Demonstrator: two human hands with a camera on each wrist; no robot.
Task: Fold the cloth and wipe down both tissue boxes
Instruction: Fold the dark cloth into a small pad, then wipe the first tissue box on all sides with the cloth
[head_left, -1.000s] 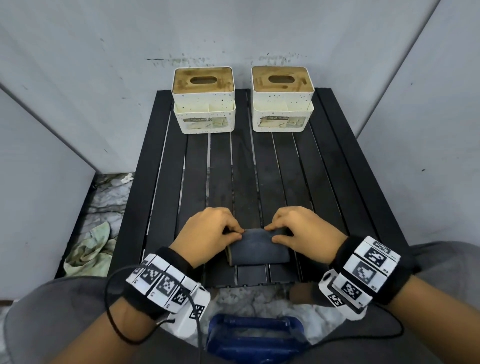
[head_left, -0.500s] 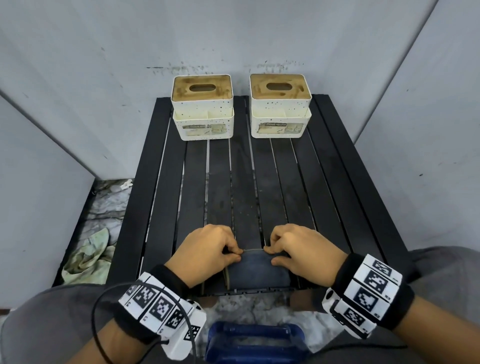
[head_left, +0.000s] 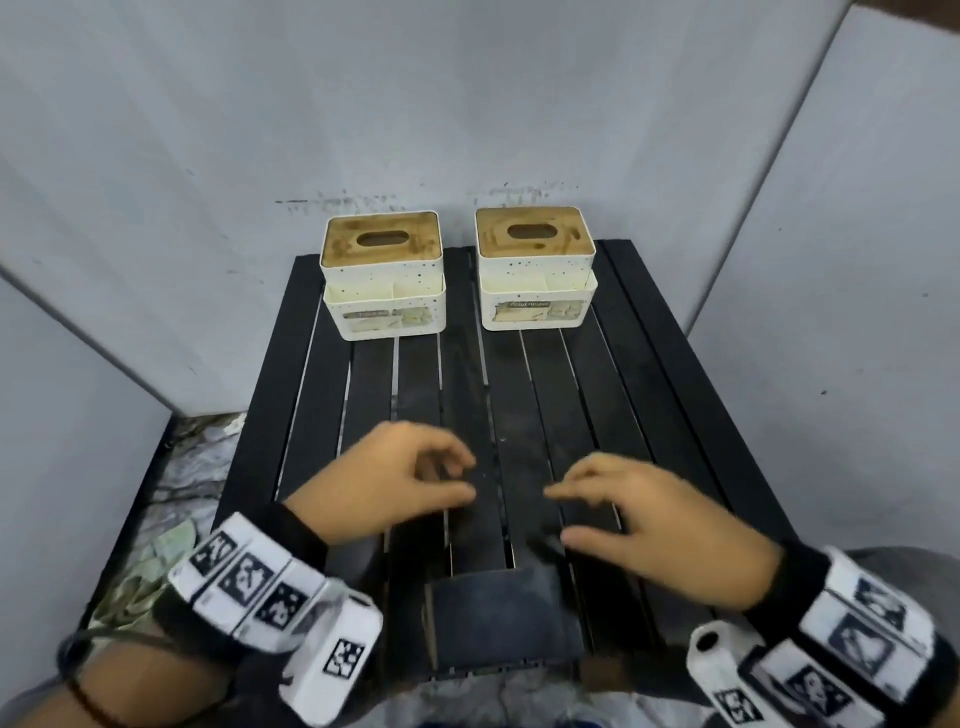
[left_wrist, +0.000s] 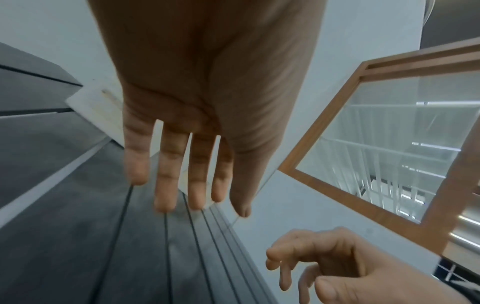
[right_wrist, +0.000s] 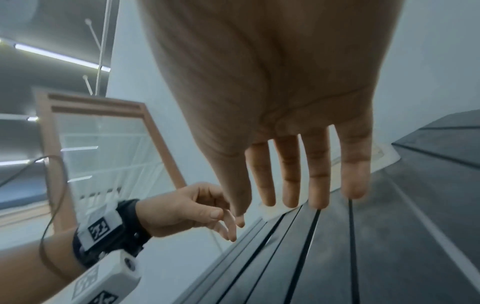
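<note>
The dark cloth (head_left: 498, 618) lies folded into a small rectangle at the near edge of the black slatted table (head_left: 649, 415). My left hand (head_left: 457, 478) and right hand (head_left: 571, 509) hover above the slats just beyond it, a gap between them, and hold nothing. In the left wrist view the left hand (left_wrist: 192, 185) shows straight, spread fingers. The right wrist view shows the right hand (right_wrist: 293, 185) the same way. Two cream tissue boxes with wooden lids stand at the far edge, one left (head_left: 383, 283) and one right (head_left: 535, 267).
Grey walls close in behind the table and on both sides. A crumpled greenish rag (head_left: 156, 561) lies on the marbled floor to the left of the table. Bare slats stretch between my hands and the boxes.
Both hands let go of the cloth's far edge and moved forward and apart, fingers opening. The folded cloth stays at the near edge. The head view has tilted.
</note>
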